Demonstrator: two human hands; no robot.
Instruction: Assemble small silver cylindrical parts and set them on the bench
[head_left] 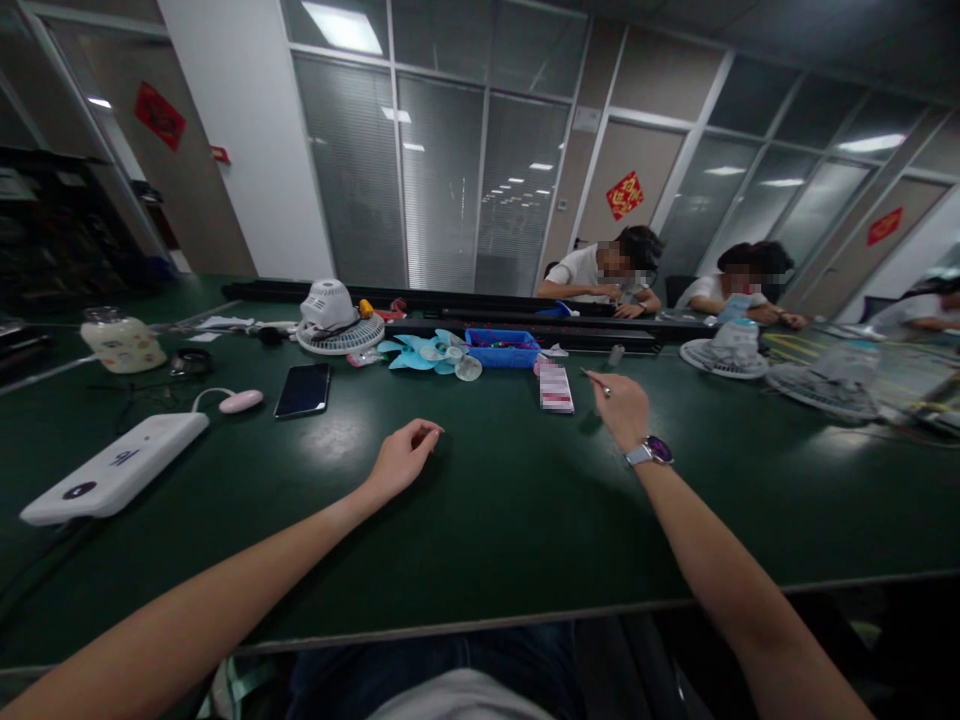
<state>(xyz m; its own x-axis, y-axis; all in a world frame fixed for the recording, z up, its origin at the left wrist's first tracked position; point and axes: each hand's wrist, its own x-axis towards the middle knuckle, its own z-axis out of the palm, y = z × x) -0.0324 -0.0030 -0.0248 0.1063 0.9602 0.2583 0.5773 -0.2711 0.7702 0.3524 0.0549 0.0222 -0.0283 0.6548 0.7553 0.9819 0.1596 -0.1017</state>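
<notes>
On the green table, my left hand rests with its fingers curled and their tips together. Whatever is between those fingertips, if anything, is too small to make out. To the right, my right hand is closed in a pinch, and a small thin tip shows past its fingers; its kind is unclear. A watch is on that wrist. Just left of my right hand lies a phone with a lit screen, apart from the hand. Beyond both hands are a light-blue fan blade and a blue bin with small parts inside.
A white fan head stands at the back left, near a dark phone. Farther left are a white power bank and a jar. More fan parts stand at right. Co-workers sit across the table.
</notes>
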